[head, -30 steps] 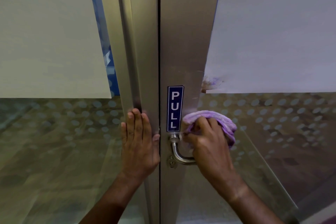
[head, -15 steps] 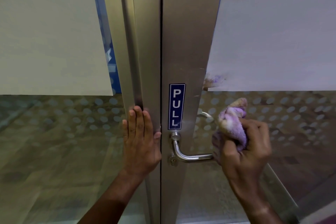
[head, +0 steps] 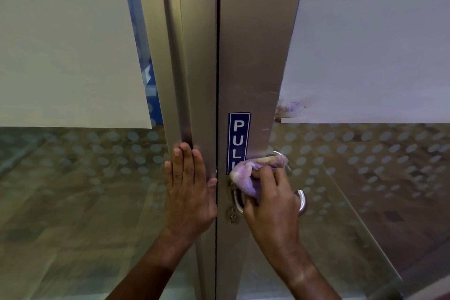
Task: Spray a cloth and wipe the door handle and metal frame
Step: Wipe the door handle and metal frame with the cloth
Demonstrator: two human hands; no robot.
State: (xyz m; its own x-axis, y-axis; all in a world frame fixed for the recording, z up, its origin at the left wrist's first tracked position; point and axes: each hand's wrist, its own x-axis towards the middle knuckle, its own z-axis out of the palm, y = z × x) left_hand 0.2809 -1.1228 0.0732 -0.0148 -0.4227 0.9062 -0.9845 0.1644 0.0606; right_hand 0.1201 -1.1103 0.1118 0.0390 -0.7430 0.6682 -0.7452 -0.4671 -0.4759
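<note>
A brushed metal door frame [head: 253,56] runs up the middle, with a blue PULL sticker [head: 239,140] on it. Below the sticker a chrome lever handle [head: 302,201] sticks out, mostly covered by my right hand [head: 272,209]. That hand grips a bunched purple cloth [head: 248,178] and holds it against the frame over the base of the handle and the sticker's lower end. My left hand [head: 190,192] lies flat with straight fingers on the neighbouring metal frame [head: 194,68], left of the door gap. A keyhole [head: 232,217] shows below the handle.
Glass panels with a frosted dot pattern [head: 365,165] flank the frame on both sides, with pale sheets [head: 68,44] covering their upper parts. A purple-brown smudge [head: 288,107] marks the right sheet's lower corner. A second handle [head: 280,153] shows through the glass.
My right hand has swung the cloth back left from the free end of the handle to its base at the frame. My left hand has stayed flat on the left frame.
</note>
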